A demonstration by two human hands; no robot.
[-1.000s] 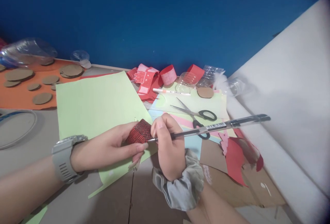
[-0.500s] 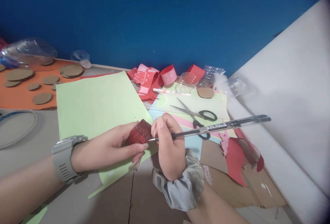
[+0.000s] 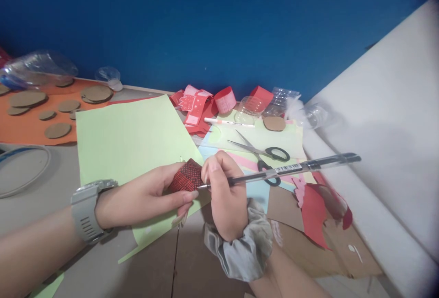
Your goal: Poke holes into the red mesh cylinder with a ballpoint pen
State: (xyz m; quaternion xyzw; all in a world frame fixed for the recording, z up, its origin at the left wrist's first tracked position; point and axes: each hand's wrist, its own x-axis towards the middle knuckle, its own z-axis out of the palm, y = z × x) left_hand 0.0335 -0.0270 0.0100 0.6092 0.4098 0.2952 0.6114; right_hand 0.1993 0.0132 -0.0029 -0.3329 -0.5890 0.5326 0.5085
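My left hand (image 3: 161, 190), with a grey watch on its wrist, is closed on a small red piece (image 3: 187, 177) covered in a black drawn pattern. It looks like a curved bit of paper; its far side is hidden by my fingers. Between the thumb and fingers of my right hand (image 3: 224, 193) is a black-and-clear pen (image 3: 288, 168). Its tip touches or nearly touches the lower right edge of the red piece, by my left thumb. The pen's long end slants up to the right. Beneath both hands lies a light green paper sheet (image 3: 126, 142).
Black-handled scissors (image 3: 259, 151) lie open on coloured papers right of centre. A white marker (image 3: 229, 122), red paper cutouts (image 3: 197, 106) and clear plastic pieces (image 3: 248, 109) line the back. Cardboard discs (image 3: 27, 98) rest on orange paper at left. Brown cardboard (image 3: 302, 247) and red scraps (image 3: 313, 211) are at right.
The whole view has shifted very slightly. Both hands, the patterned red piece and the pen keep nearly the same pose.
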